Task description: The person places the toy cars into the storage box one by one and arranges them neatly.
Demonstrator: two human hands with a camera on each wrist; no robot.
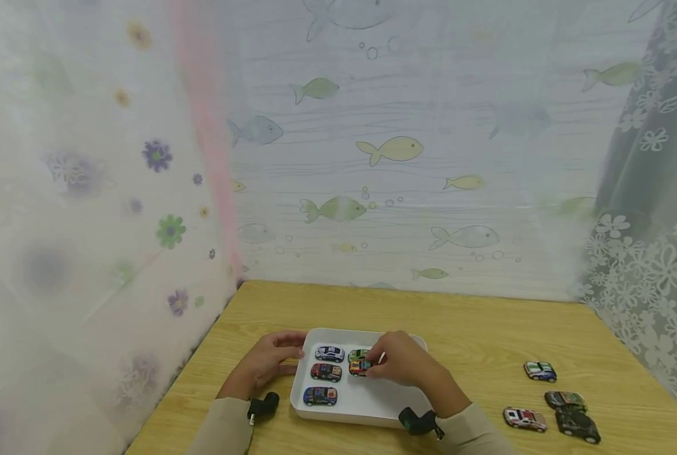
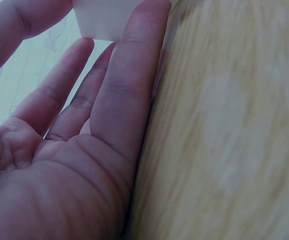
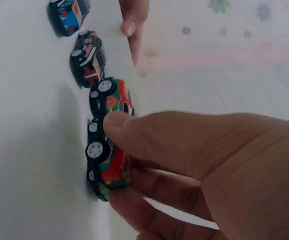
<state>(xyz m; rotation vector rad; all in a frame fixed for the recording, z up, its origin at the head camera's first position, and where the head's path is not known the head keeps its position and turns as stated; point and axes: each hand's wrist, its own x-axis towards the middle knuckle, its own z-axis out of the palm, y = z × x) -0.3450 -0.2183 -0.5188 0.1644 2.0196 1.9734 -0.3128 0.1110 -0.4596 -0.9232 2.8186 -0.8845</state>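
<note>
A white tray (image 1: 366, 412) on the wooden table holds several small toy cars. My right hand (image 1: 409, 361) pinches a red, yellow and green toy car (image 3: 115, 155) between thumb and fingers, inside the tray. Right behind it is a green toy car (image 1: 358, 355), partly covered by the hand. Along the tray's left side stand a white-and-blue car (image 1: 329, 353), a red-and-black car (image 1: 326, 372) and a blue car (image 1: 320, 396). At the tray's left wall, my left hand (image 1: 267, 361) rests with fairly straight fingers touching the edge (image 2: 102, 22).
Right of the tray lie a white, green and blue car (image 1: 540, 371), a white-and-red car (image 1: 524, 419), a greenish car (image 1: 566, 400) and a black car (image 1: 578, 424), the last two touching. Patterned curtains (image 1: 395, 189) hang behind the table (image 1: 463, 322) and at both sides.
</note>
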